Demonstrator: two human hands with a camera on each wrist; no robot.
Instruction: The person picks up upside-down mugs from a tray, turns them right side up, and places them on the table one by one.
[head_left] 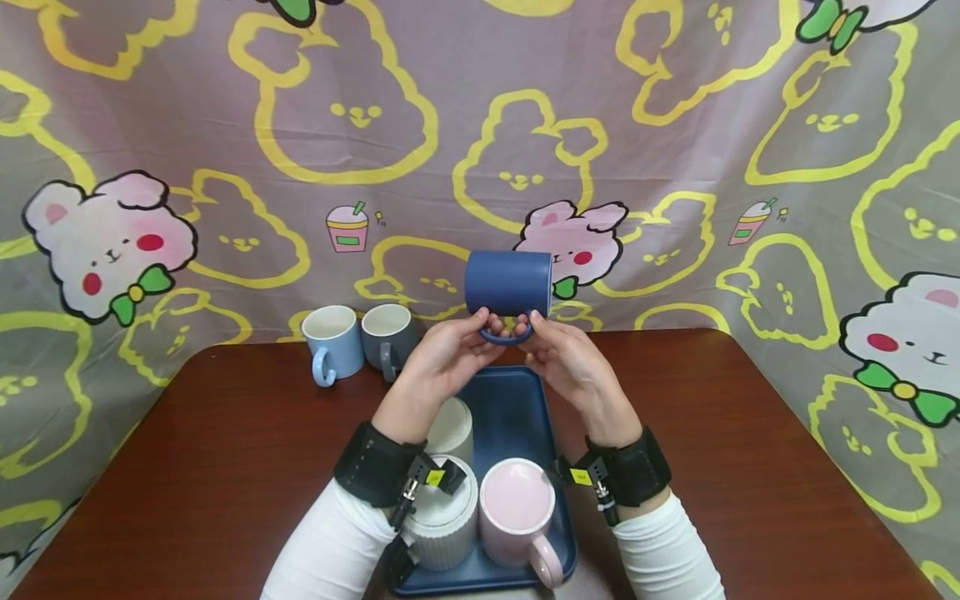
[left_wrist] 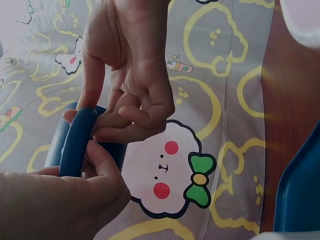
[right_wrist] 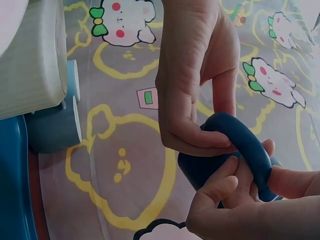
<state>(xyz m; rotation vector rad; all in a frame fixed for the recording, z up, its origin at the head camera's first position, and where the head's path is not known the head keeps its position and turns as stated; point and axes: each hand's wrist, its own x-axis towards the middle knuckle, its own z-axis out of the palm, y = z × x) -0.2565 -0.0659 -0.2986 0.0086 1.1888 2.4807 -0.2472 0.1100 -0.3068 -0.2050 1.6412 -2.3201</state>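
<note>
A blue mug (head_left: pixel 508 283) is held up on its side over the far end of a dark blue tray (head_left: pixel 517 392), its handle (head_left: pixel 507 339) hanging downward. My left hand (head_left: pixel 448 357) grips the left end of the handle between thumb and fingers. At the handle's right end, my right hand (head_left: pixel 567 357) pinches it, with the thumb on the outside. Both wrist views show the curved handle (left_wrist: pixel 78 142) close up, with fingers of both hands around it. Part of the mug's body is hidden behind the hands there.
On the tray stand a pink mug (head_left: pixel 517 504), a white ribbed cup (head_left: pixel 442 529) and a cream cup (head_left: pixel 453 425), partly behind my left wrist. A light blue mug (head_left: pixel 333 337) and a dark grey-blue mug (head_left: pixel 390 333) stand at the table's back left. A patterned cloth (head_left: pixel 675 167) hangs behind.
</note>
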